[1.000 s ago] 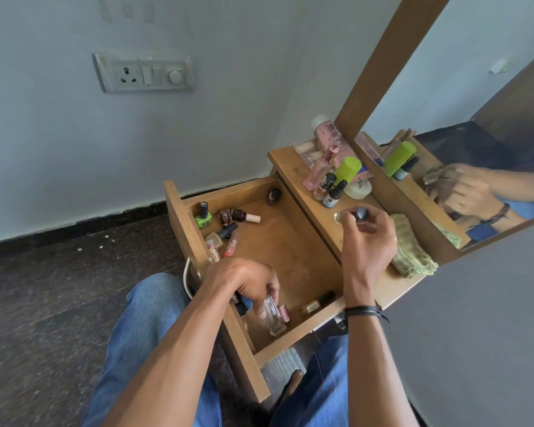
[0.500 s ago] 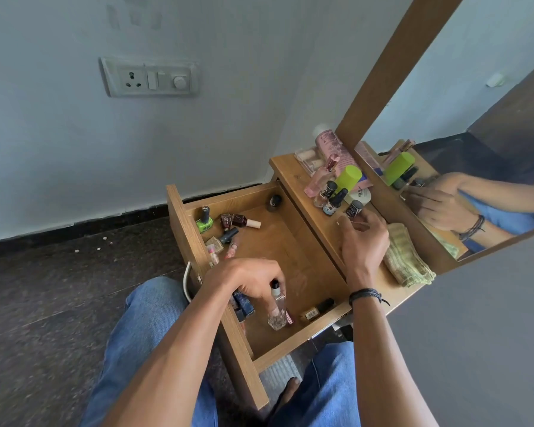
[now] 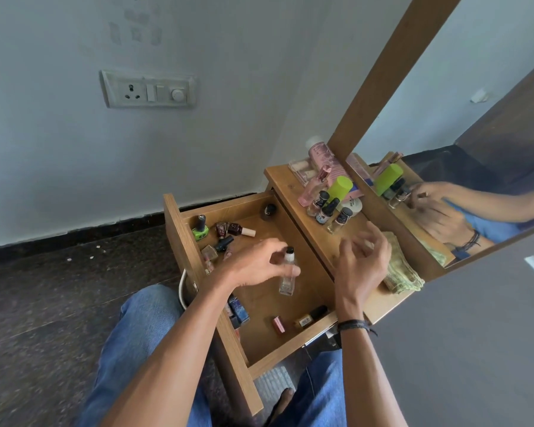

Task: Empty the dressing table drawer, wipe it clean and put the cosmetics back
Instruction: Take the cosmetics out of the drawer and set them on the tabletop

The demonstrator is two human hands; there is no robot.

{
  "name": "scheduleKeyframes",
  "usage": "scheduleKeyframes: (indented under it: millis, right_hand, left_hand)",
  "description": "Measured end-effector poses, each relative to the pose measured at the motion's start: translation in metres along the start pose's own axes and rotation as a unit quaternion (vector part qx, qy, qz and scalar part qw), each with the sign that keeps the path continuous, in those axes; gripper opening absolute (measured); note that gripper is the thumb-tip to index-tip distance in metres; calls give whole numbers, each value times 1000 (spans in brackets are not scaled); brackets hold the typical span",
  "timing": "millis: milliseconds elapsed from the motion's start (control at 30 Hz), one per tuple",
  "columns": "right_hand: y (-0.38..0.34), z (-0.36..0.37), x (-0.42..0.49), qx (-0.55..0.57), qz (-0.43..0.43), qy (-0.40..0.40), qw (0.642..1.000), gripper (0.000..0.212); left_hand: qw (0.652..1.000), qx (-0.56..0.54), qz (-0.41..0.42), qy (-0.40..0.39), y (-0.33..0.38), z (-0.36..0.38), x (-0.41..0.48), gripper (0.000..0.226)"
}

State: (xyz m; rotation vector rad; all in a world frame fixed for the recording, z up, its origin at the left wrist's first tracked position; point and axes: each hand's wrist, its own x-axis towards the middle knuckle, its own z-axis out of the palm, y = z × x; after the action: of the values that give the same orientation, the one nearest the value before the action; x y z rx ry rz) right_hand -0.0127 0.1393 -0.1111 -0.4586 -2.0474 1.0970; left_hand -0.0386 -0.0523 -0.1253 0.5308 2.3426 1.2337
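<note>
The wooden drawer [image 3: 173, 229] stands pulled out, with several nail polish bottles lying in it, such as a green one [image 3: 200, 231] and a dark red one [image 3: 239, 229]. My left hand [image 3: 256, 263] holds a clear glass bottle with a black cap [image 3: 287, 274] above the drawer's middle. My right hand [image 3: 363, 260] hovers over the dressing table top [image 3: 285, 180] with loose fingers and nothing in it. Just beyond it stand three small bottles [image 3: 329, 209] and a lime-green capped container [image 3: 339, 188].
A folded greenish cloth [image 3: 403, 274] lies on the table top to the right of my right hand. A mirror [image 3: 475, 118] in a wooden frame rises behind the table. A pink bottle [image 3: 319, 152] and a palette stand at the back. My knees sit under the drawer.
My left hand has lifted the clear bottle from the drawer's near end toward its middle. My right hand has let go of a small bottle on the table top and drawn back.
</note>
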Motion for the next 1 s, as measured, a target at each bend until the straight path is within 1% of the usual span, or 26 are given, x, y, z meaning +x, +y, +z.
scheduleKeyframes:
  millis: [67, 100, 167, 233, 267, 300, 333, 400, 467, 567, 600, 633, 700, 733, 800, 900, 1000]
  right_hand:
    - [-4, -11, -17, 21, -5, -12, 1000, 31]
    - [-7, -15, -26, 28, -1, -33, 999, 29]
    - [-10, -20, -39, 53, 18, -119, 991, 29]
    - [-11, -21, -49, 79, 41, -240, 967, 25]
    - [-12, -20, -53, 81, 44, -287, 953, 29]
    - [-12, -19, -57, 68, 37, -314, 946, 38]
    - [-13, -18, -59, 46, 28, -323, 945, 45]
    - [-13, -15, -59, 9, 11, -310, 951, 49]
    - [-15, -14, -57, -10, -7, -286, 958, 43]
    - [-12, -11, -48, -22, -21, -254, 967, 32]
    - [-11, -11, -45, -22, -15, -236, 971, 31]
    - [-11, -10, -41, -14, -3, -213, 977, 30]
    - [-13, -11, -32, 11, 33, -159, 987, 31]
    - [-12, -11, -27, 22, 51, -133, 990, 31]
    - [-5, -10, -15, 35, 77, -95, 992, 30]
    - [2, -7, -2, 73, 127, -66, 987, 29]
    - [3, -4, 7, 82, 172, -60, 980, 30]
  left_hand:
    - [999, -36, 10, 34, 2, -2, -1, 58]
    - [997, -58, 11, 44, 4, -3, -2, 56]
    - [993, -107, 11, 52, 8, -5, -4, 54]
    - [986, -156, 17, 55, 8, -4, -3, 46]
    - [984, -167, 19, 60, 8, -4, -3, 44]
    - [983, -168, 20, 71, 7, -3, -2, 45]
    - [982, -171, 20, 82, 6, -2, -1, 48]
    - [974, -203, 20, 94, 4, -1, -1, 53]
    - [962, -257, 26, 84, 6, 0, -1, 55]
    - [935, -347, 38, 59, 12, 2, 0, 45]
    - [929, -361, 40, 62, 14, 1, -1, 45]
    - [929, -359, 41, 75, 14, 1, -1, 48]
    - [940, -322, 37, 105, 13, -1, -3, 56]
    - [946, -299, 32, 119, 11, -3, -3, 55]
    - [957, -255, 19, 139, 7, -5, -2, 45]
    - [965, -214, -2, 153, -1, -5, 1, 27]
    - [965, -201, -22, 165, -7, -4, 5, 21]
